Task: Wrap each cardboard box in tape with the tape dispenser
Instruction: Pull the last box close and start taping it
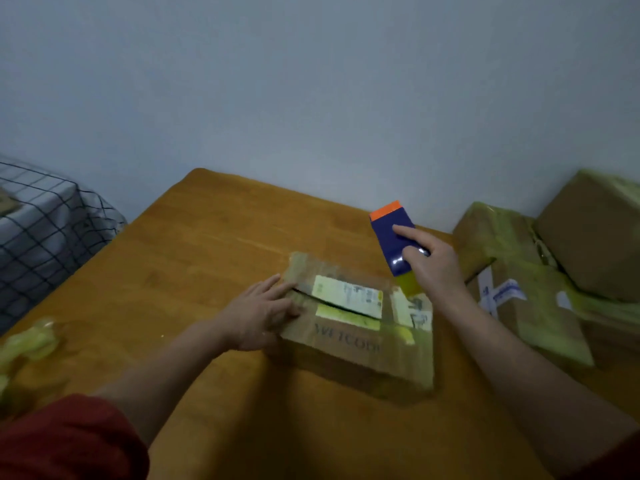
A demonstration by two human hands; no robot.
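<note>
A flat cardboard box point(349, 351) with white and yellow labels lies in the middle of the wooden table point(194, 244). Its top flaps are slightly apart along the seam. My left hand point(263, 317) presses flat on the box's left end, fingers straight. My right hand point(433, 265) grips a blue tape dispenser point(391, 233) with an orange end, held above the box's far right corner, forefinger stretched along its side. A short strip of yellowish tape point(410, 284) hangs from the dispenser down to the box.
Several cardboard boxes point(519, 271) wrapped in yellowish tape are stacked at the right side of the table. A crumpled wad of tape point(31, 341) lies at the left edge. A bed with a checked cover point(45, 230) stands to the left, a wall behind.
</note>
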